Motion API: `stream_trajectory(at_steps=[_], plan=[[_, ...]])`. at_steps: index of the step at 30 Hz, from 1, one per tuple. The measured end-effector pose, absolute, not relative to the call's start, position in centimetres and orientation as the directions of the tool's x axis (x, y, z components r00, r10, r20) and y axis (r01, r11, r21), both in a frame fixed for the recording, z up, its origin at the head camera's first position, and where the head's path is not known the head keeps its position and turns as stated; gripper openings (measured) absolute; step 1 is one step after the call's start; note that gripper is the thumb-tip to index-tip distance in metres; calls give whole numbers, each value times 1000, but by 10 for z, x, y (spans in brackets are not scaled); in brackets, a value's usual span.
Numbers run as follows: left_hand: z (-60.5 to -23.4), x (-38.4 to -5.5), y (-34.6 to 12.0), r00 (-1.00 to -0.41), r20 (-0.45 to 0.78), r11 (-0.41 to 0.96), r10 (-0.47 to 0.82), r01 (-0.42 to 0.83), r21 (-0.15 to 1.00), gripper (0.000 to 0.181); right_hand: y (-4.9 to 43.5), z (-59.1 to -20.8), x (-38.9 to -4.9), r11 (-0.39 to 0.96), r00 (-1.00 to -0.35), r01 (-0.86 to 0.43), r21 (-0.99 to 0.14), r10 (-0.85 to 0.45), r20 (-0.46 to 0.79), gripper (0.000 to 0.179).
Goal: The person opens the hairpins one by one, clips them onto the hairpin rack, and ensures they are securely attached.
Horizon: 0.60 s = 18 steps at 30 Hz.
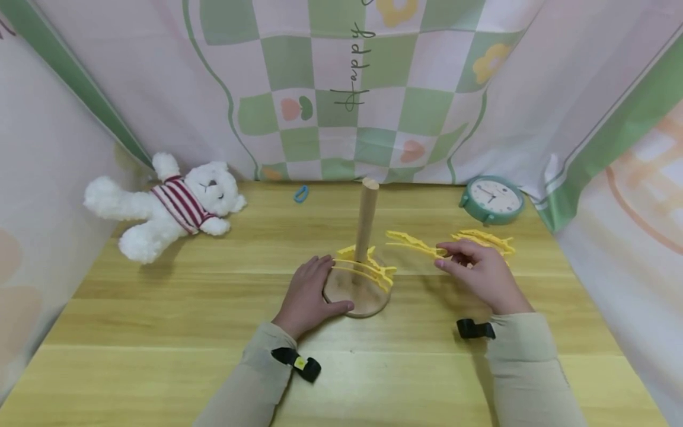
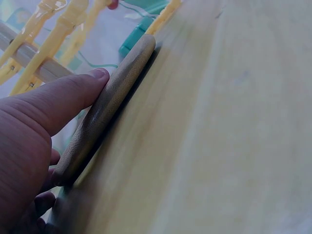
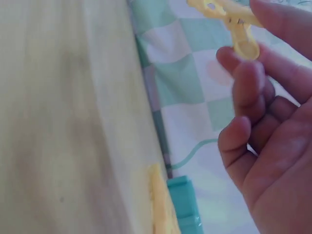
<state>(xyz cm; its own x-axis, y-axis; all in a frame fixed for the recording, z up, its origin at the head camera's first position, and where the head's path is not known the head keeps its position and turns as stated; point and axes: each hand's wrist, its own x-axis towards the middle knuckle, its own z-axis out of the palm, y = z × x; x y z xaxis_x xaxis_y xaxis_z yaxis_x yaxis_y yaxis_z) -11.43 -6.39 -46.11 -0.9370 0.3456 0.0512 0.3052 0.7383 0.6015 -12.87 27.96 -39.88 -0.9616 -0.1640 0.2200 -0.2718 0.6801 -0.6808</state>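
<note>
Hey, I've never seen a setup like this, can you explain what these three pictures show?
There's no machine: a person works with two bare hands. The wide picture comes from a camera worn on the head; the others come from one on each wrist. The left hand holds the round wooden base of an upright wooden post, with long yellow plastic clips at the post. The right hand pinches another long yellow clip. On the wooden table, more yellow clips lie to the right, near a round green clock. On the left lies a white plush bear in a striped top, and at the back is a small blue loop.
</note>
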Motion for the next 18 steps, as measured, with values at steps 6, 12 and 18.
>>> stream_trajectory(at_steps=[6, 12, 18], plan=[[-461, -114, -64, -935, 51, 742, 352, 311, 593, 97, 273, -383, -120, 622, -946, -324, -713, -191, 263, 21], [-461, -115, -65, -933, 65, 738, 355, 322, 592, 97, 260, -372, -113, 577, -926, -377, -725, -247, 285, 23], [-462, -115, -65, -932, 62, 739, 356, 322, 592, 97, 245, -372, -110, 558, -889, -457, -692, -286, 356, 25]])
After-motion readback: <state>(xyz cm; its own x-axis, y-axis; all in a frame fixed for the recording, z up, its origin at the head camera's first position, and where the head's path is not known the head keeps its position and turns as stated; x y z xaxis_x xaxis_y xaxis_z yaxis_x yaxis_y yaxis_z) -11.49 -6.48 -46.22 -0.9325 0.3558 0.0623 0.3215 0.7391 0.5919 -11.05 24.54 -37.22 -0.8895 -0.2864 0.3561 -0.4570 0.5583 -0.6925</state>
